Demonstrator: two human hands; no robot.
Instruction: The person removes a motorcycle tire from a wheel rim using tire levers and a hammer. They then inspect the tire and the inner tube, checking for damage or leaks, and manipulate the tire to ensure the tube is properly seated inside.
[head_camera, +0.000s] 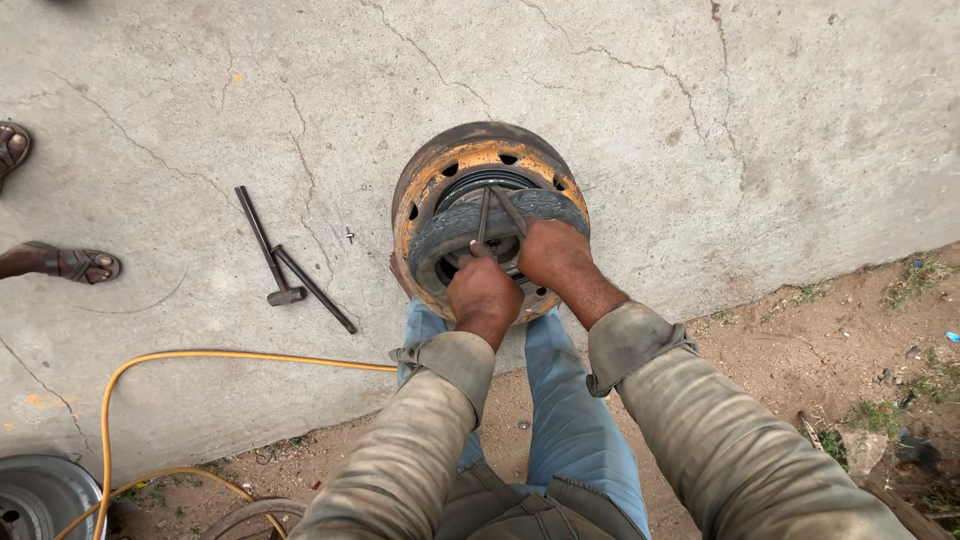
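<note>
The wheel (488, 215) stands on the concrete floor (700, 120), right by the person's knees. Each hand grips a thin iron bar pushed under the tyre (450, 232): left hand (484, 297), right hand (555, 255). A bar could slip and pinch fingers, I think. A hammer (268, 252) and a yellow hose (150, 372) lie near. Someone's sandalled feet (85, 265) stand close by.

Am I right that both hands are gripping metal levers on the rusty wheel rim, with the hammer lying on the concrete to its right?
Not quite. The head view shows the hammer on the concrete left of the rusty wheel rim, not right. The left hand and right hand do grip metal levers there.
</note>
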